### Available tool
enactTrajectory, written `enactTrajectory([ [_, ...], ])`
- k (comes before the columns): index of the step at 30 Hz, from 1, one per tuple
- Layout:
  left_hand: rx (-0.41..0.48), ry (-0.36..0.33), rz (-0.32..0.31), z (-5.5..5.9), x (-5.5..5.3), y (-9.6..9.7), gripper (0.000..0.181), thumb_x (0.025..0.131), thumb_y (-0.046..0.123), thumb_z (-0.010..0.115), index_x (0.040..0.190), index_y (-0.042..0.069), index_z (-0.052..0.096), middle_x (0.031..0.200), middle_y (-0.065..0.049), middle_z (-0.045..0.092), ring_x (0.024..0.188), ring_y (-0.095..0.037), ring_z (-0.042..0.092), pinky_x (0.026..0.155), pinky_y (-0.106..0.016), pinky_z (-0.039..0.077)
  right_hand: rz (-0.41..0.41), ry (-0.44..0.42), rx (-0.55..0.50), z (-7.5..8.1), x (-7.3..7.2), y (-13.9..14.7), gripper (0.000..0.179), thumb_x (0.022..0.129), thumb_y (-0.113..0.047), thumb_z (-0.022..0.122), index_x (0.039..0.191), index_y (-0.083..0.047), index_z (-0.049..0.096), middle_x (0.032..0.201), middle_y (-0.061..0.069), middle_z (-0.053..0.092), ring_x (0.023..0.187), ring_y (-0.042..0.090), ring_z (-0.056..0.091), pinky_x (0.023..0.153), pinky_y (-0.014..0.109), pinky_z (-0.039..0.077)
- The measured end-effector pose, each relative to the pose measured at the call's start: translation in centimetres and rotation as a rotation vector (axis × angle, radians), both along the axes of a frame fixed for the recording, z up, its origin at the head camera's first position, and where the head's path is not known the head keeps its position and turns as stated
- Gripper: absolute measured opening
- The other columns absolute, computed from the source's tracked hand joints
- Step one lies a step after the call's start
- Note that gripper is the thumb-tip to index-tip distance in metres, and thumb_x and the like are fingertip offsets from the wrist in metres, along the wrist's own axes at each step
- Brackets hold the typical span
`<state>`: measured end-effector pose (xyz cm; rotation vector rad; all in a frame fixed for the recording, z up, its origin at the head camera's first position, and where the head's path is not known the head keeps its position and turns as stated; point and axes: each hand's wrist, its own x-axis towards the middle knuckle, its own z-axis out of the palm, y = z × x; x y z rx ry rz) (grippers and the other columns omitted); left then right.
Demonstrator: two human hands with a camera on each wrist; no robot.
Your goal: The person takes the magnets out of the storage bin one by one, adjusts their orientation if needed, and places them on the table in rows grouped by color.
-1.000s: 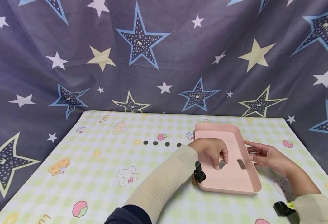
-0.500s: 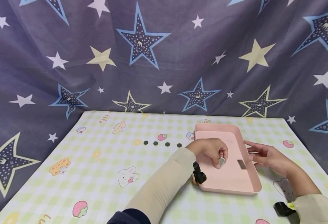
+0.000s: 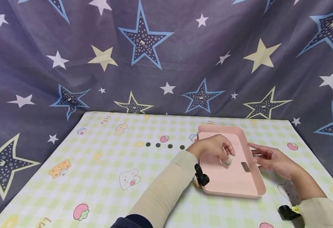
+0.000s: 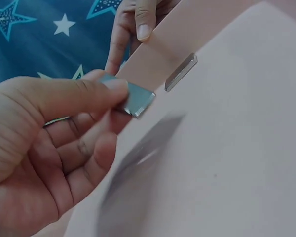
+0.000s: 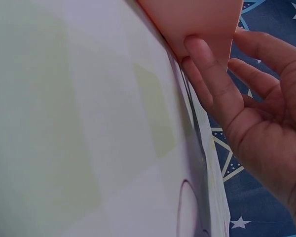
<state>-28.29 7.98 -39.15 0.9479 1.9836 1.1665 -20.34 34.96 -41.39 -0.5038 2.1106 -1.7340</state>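
My left hand (image 3: 216, 147) is over the pink tray (image 3: 229, 185), pinching a small flat silvery rectangular plate (image 4: 141, 101) between thumb and fingers. In the left wrist view the plate is held above the tray floor, with a dark shadow beneath. A second plate of the same look (image 3: 245, 167) lies on the tray floor near the right wall. Outside that wall, my right hand (image 3: 275, 161) has its fingertips against the tray's side. The right wrist view shows those fingers (image 5: 222, 94) extended and spread, touching the pink wall without gripping it.
Several small dark round spots (image 3: 170, 146) run in a row left of the tray, on a green-checked tablecloth (image 3: 103, 190) with printed cartoons. Behind the table hangs a dark star-patterned curtain (image 3: 172, 63). Black wrist cameras (image 3: 201, 177) sit on both forearms.
The plate under my left fingers has come up off the tray floor. My left hand has shifted slightly up and right with it. The right hand and tray stay put.
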Motion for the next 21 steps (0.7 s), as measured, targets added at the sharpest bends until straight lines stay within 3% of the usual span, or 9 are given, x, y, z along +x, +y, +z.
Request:
enactTrajectory([
  [5, 0.063, 0.049, 0.042, 0.4, -0.1, 0.1, 0.02, 0.078, -0.007, 0.075, 0.095, 0.003, 0.074, 0.075, 0.001, 0.067, 0.066, -0.006, 0.059, 0.062, -0.019, 0.052, 0.002, -0.007, -0.011, -0.1, -0.1, 0.1, 0.056, 0.101, -0.001, 0.049, 0.152, -0.015, 0.035, 0.124, -0.003, 0.06, 0.108, 0.011, 0.063, 0.082, 0.035, 0.056],
  [10, 0.155, -0.024, 0.104, 0.9, 0.2, 0.0, 0.021, 0.078, -0.009, 0.074, 0.097, -0.002, 0.073, 0.073, -0.004, 0.066, 0.061, -0.011, 0.065, 0.066, -0.028, 0.058, 0.01, -0.006, -0.017, -0.1, -0.1, 0.2, 0.055, 0.101, 0.0, 0.049, 0.152, -0.016, 0.036, 0.124, -0.003, 0.06, 0.109, 0.011, 0.063, 0.082, 0.036, 0.056],
  [21, 0.279, -0.108, 0.131, 2.2, 0.9, -0.5, 0.023, 0.078, -0.015, 0.072, 0.1, -0.009, 0.069, 0.072, -0.006, 0.064, 0.061, -0.013, 0.064, 0.069, -0.037, 0.059, 0.004, -0.004, -0.017, 0.0, -0.1, 0.1, 0.056, 0.1, 0.0, 0.05, 0.152, -0.012, 0.034, 0.125, -0.003, 0.06, 0.109, 0.011, 0.063, 0.082, 0.036, 0.056],
])
